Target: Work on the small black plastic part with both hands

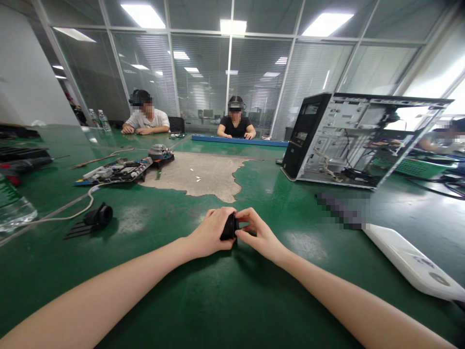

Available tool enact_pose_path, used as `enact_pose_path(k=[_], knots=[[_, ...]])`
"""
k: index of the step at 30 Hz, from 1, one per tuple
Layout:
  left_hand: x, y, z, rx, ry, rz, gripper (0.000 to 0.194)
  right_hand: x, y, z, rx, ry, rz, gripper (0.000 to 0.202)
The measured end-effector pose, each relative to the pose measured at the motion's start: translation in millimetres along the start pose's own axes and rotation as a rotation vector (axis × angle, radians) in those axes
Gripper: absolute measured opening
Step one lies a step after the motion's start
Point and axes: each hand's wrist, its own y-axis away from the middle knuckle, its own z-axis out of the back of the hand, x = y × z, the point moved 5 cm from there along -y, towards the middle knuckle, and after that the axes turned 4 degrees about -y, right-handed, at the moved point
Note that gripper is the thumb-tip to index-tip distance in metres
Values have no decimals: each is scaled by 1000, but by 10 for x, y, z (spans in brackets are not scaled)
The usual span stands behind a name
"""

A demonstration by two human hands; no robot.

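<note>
Just above the table, in the middle of the head view, a small black part (228, 229) is held between both hands; its exact kind I cannot make out. My left hand (206, 233) is closed around its left side, covering much of it. On the other side, the fingertips of my right hand (260, 236) pinch its right-hand edge, with the thumb below and the fingers above. Off to the left lies another black plastic piece (97, 216), with a round end and flat slats, apart from my hands.
A circuit board (115, 170) with a cable lies at the left, near a clear bottle (14, 206). An opened computer case (308, 138) stands at the right, behind a white handheld device (410, 259). Beyond a blue bar (240, 140), two people sit across the green table (203, 300).
</note>
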Motion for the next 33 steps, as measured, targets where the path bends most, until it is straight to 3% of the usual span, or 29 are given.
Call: enact_pose_path(k=[18,27,33], knots=[[0,5,2,-5,-1,-7,59,-50,-5,-13,9,43,-60,29],[-3,2,-5,-5,-12,0,57,-9,-11,24,-37,86,-1,17],[-2,6,5,-4,-12,-9,56,-37,-9,10,-34,56,-14,20]])
